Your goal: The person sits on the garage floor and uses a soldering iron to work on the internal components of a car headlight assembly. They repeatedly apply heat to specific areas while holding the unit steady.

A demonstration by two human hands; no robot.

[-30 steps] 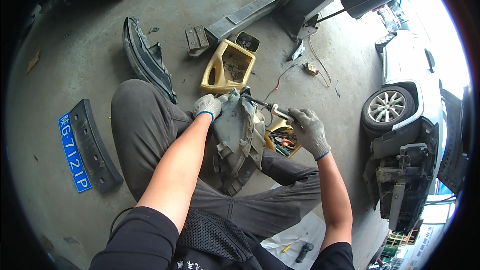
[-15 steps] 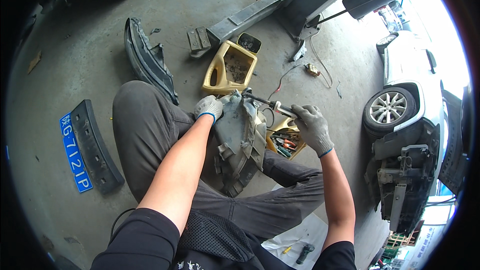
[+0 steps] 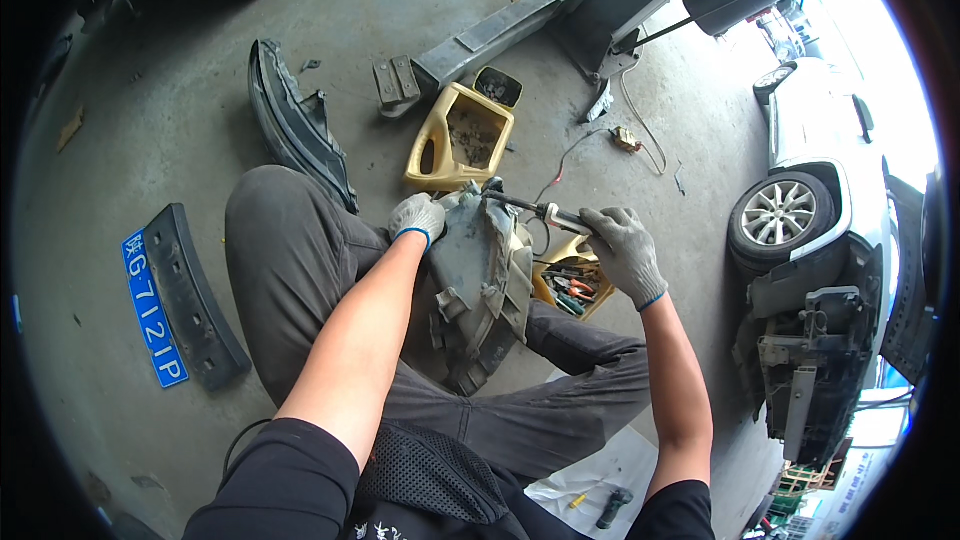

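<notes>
A worn grey headlight housing (image 3: 468, 255) rests between my bent legs. My gloved left hand (image 3: 417, 215) is closed on its upper left edge; the fingertips are partly hidden. In my gloved right hand (image 3: 622, 248) is a soldering iron (image 3: 552, 215) with a long dark shaft and a pale collar, held by its handle. The shaft points left, and its tip meets the top corner of the housing. Both gloves are grey with blue cuffs.
A cut-open yellow jug (image 3: 430, 165) holding scraps stands just beyond the housing. Another yellow container (image 3: 590, 292) with hand tools sits under my right hand. A dark curved trim piece (image 3: 300, 130), a blue licence plate (image 3: 155, 310), a lift arm (image 3: 500, 35) and a white car (image 3: 820, 140) surround me.
Hardly anything differs. The view has shifted very slightly; both hands, the soldering iron and the housing keep their positions relative to each other.
</notes>
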